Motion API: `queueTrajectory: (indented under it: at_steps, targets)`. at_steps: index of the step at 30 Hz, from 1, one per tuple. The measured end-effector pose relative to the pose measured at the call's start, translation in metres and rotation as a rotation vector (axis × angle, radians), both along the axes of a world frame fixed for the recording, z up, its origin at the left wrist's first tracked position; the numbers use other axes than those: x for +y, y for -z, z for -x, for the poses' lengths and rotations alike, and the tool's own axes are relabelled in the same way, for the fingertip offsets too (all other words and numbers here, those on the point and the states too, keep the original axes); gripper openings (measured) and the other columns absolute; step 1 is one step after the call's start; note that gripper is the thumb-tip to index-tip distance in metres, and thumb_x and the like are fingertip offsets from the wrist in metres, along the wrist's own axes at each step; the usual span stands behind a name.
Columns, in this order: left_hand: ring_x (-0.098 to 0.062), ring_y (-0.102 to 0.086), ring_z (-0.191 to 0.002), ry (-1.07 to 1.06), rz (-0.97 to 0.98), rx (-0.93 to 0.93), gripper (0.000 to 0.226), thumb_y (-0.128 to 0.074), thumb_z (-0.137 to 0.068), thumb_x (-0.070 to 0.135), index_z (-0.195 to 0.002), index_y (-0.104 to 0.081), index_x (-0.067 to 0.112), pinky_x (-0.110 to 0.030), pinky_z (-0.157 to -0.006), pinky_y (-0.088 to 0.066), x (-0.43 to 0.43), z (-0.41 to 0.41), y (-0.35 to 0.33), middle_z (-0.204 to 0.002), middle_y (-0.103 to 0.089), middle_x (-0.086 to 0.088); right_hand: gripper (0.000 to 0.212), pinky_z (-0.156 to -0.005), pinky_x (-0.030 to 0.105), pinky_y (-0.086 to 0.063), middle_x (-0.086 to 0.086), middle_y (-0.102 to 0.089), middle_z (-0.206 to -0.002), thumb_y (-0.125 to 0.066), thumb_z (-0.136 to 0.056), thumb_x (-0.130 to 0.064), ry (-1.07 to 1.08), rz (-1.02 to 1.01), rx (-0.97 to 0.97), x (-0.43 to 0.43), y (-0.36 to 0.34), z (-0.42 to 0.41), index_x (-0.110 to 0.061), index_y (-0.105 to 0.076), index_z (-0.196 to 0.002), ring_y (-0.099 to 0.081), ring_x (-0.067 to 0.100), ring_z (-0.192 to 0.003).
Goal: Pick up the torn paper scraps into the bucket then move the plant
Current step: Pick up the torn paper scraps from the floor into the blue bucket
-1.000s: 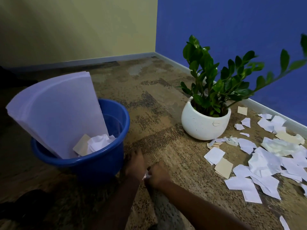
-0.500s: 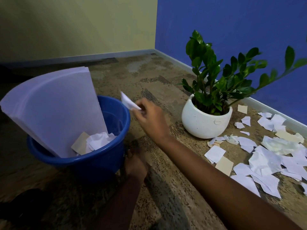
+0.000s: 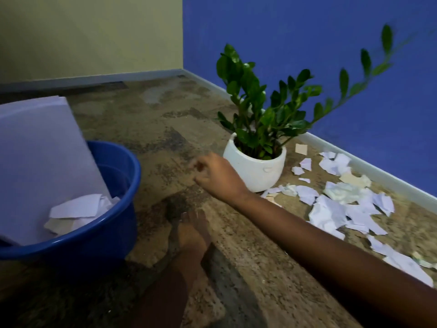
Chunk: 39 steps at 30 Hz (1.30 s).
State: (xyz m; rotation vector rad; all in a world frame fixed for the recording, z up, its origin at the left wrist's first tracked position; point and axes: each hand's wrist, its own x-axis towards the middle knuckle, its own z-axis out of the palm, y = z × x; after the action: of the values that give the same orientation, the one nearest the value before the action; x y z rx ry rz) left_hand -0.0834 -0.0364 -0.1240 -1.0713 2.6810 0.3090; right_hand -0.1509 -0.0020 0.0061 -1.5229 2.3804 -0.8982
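Note:
A blue bucket (image 3: 133, 171) stands on the floor at the left, with white paper scraps (image 3: 78, 209) lying in it and a big curved white sheet (image 3: 40, 157) leaning out of it. Between the bucket and the plant hovers my right hand (image 3: 214, 175), fingers loosely curled and holding nothing. My left hand (image 3: 194, 229) rests flat on the floor just right of the bucket, in shadow. The green plant (image 3: 257, 110) grows in a round white pot (image 3: 256, 171). Several torn scraps (image 3: 343, 204) lie scattered on the floor to the right of the pot.
The floor is mottled brown. A yellow wall (image 3: 89, 36) and a blue wall (image 3: 307, 43) meet in a corner behind the plant, with a pale baseboard (image 3: 378, 169) running along the scraps. One long plant stem (image 3: 364, 67) reaches out to the right.
My right hand lifted a scrap from the floor to the bucket and let it go. It now hangs empty, drawn back toward the plant. The left hand stayed on the floor.

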Motion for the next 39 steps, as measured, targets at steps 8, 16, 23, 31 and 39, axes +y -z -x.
queueTrajectory:
  at_steps: [8,16,23,31,39]
  targets:
    - [-0.027,-0.033,-0.138,0.140,-0.093,0.150,0.056,-0.041,-0.097,0.024,-0.148,-0.021,0.013,-0.036,-0.111,-0.033,0.052,0.043,-0.001,-0.150,-0.029,-0.012,0.019,-0.075,0.023,-0.039,0.014,-0.068,-0.108,-0.055,-0.087,-0.011,0.559,-0.271,-0.231,0.140,0.070,0.104,-0.005,-0.067,-0.101,-0.058,0.021,-0.091]
    - [-0.025,-0.035,-0.137,0.161,-0.195,0.277,0.056,-0.044,-0.096,0.024,-0.147,-0.024,0.012,-0.035,-0.110,-0.034,0.085,0.093,0.003,-0.150,-0.032,-0.010,0.019,-0.085,0.034,-0.046,0.019,-0.064,-0.107,-0.051,-0.090,-0.011,0.653,-0.342,-0.158,0.164,0.127,0.151,0.000,-0.063,-0.100,-0.059,0.032,-0.098]
    - [-0.024,-0.026,-0.144,0.146,-0.245,0.385,0.068,-0.053,-0.093,0.031,-0.151,-0.018,0.022,-0.037,-0.114,-0.034,0.076,0.147,0.015,-0.155,-0.024,-0.008,0.048,-0.106,0.043,-0.041,0.010,-0.040,-0.145,-0.062,-0.085,-0.035,0.720,-0.342,-0.015,0.133,0.142,0.199,-0.021,-0.051,-0.130,-0.040,0.030,-0.131]
    - [-0.025,-0.026,-0.142,0.248,-0.288,0.240,0.083,-0.067,-0.083,0.036,-0.150,-0.020,0.027,-0.042,-0.116,-0.029,0.066,0.175,0.034,-0.153,-0.028,-0.001,0.072,-0.117,0.053,-0.018,0.014,-0.014,-0.158,-0.050,-0.087,-0.055,0.435,-0.598,-0.142,0.101,0.157,0.239,-0.031,-0.019,-0.147,-0.010,0.036,-0.145]
    - [-0.024,-0.042,-0.128,0.193,-0.227,0.356,0.048,-0.064,-0.087,0.021,-0.132,-0.050,0.018,-0.035,-0.108,-0.037,0.067,0.175,0.039,-0.139,-0.046,-0.003,0.038,-0.102,0.042,-0.039,0.012,-0.038,-0.139,-0.045,-0.094,-0.015,0.336,-0.598,0.083,0.121,0.163,0.229,-0.026,-0.047,-0.130,-0.036,0.034,-0.128]
